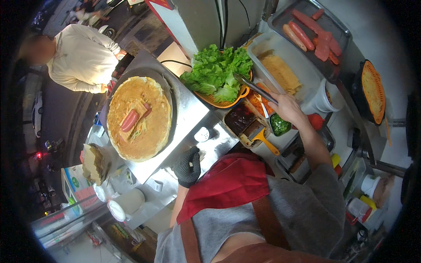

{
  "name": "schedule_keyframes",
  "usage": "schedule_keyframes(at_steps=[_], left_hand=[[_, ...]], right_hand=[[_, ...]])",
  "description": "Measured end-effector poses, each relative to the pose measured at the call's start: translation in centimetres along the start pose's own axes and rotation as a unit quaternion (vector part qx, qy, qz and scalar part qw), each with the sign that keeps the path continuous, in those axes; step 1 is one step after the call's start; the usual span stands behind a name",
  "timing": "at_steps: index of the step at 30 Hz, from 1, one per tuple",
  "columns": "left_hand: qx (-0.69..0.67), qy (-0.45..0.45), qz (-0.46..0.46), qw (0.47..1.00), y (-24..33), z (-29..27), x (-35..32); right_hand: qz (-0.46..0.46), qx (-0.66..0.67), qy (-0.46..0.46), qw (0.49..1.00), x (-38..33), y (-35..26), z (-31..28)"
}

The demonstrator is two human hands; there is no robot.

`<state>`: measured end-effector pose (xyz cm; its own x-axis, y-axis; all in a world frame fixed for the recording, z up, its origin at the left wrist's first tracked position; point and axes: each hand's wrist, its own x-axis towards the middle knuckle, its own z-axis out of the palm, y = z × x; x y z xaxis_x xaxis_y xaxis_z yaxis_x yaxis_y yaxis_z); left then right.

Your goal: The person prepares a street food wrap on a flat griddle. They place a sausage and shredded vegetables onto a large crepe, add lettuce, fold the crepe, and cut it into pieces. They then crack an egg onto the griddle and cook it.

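Tongs (pixel 253 87) of bare metal sit in our right hand (pixel 285 106), fingers wrapped around the rear end of the handles; the tips reach into the heap of green lettuce (pixel 218 70) piled in an orange basket (pixel 228 103). We cannot tell whether the tips have closed on a leaf. Our left hand (pixel 188 165) wears a dark knit glove and rests at the near edge of the steel surface (pixel 193 109), fingers curled loosely, holding nothing.

On the round griddle (pixel 165 90) to the left lies a large golden crepe (pixel 139 117), spread flat, with a red sausage (pixel 129 120) and pale shreds on its middle. Just beside our right hand we see a rectangular pan of dark sauce (pixel 239 118) with a yellow-handled scraper (pixel 262 135) lying across its near end, and a small tub of chopped green onion (pixel 280 125). Behind the hand stands a clear tray (pixel 302 70) holding a fried crisp sheet (pixel 280 72); farther back a metal tray (pixel 340 26) carries more sausages (pixel 307 30).

Another person in a pale shirt (pixel 83 57) stands beyond the griddle, well apart from our hands.
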<state>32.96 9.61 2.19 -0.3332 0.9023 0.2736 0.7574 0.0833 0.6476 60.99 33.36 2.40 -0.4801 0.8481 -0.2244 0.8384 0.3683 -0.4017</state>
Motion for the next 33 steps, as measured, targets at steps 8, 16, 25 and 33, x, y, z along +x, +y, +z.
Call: schedule_keyframes(at_steps=[8,16,25,33], left_hand=[[-0.303,-0.159,-0.213,0.915,0.8,1.5,4.1],[-0.748,-0.245,-0.387,0.481,-1.2,5.1,12.6],[-0.662,-0.186,-0.39,0.613,-4.0,8.0,12.8],[-0.692,-0.182,-0.38,0.586,-0.6,7.5,13.4]], right_hand=[[0.044,0.23,0.046,0.971,-4.9,-3.7,-5.1],[-0.146,0.064,0.003,0.987,-8.5,-5.5,-5.6],[-0.019,0.242,-0.048,0.969,-9.1,-4.4,-4.8],[0.162,0.411,-0.06,0.895,-0.2,-0.9,1.9]])
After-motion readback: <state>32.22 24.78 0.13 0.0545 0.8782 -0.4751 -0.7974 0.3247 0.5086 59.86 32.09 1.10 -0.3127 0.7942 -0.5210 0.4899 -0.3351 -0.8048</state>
